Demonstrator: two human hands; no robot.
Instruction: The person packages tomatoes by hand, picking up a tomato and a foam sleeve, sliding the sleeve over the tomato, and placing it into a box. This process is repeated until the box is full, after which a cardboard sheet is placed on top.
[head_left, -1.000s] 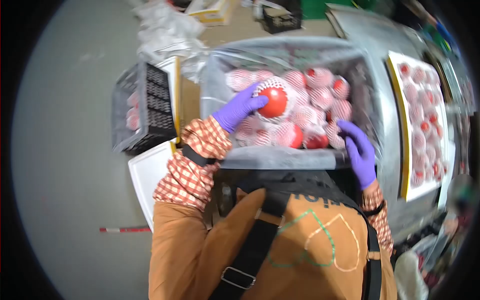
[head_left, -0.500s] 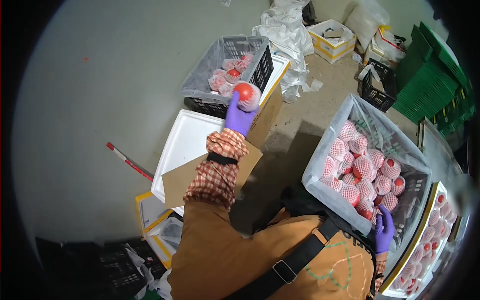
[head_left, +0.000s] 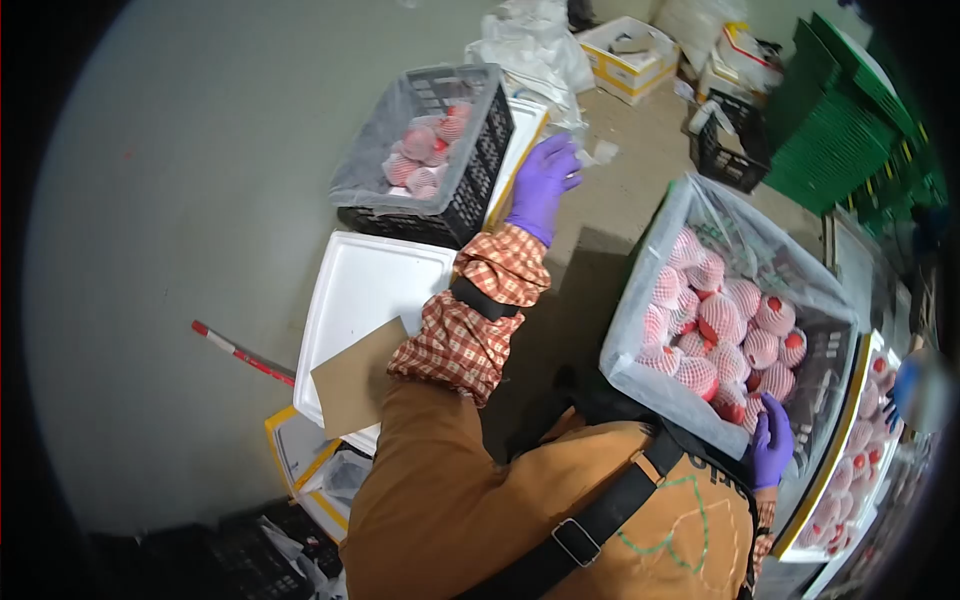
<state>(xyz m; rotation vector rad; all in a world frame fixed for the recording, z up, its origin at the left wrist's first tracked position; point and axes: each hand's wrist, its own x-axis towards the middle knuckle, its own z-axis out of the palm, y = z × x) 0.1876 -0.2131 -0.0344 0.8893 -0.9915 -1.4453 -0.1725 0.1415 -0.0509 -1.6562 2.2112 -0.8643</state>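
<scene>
My left hand (head_left: 543, 185), in a purple glove, is open and empty beside the black lined crate (head_left: 475, 185) at the upper left. Inside that crate sit several red round fruits (head_left: 420, 145) in white foam nets. At the lower right, my right hand (head_left: 771, 446), also purple-gloved, reaches over the near side of a larger lined crate (head_left: 650, 390). Its fingers are curled against a netted red fruit (head_left: 752, 411) in the near corner. Many more netted fruits (head_left: 722, 318) fill the middle of this crate.
A white foam lid (head_left: 350, 285) with a cardboard piece (head_left: 355, 380) lies left of my arm. On the right stands a foam box of netted fruits (head_left: 850, 465), with a blurred hand near it. Green stacked crates (head_left: 835, 110) and a small black crate (head_left: 730, 150) stand behind.
My left hand has let go of a netted red fruit at the upper-left crate and moved right, away from it. My right hand stays at the near corner of the larger crate.
</scene>
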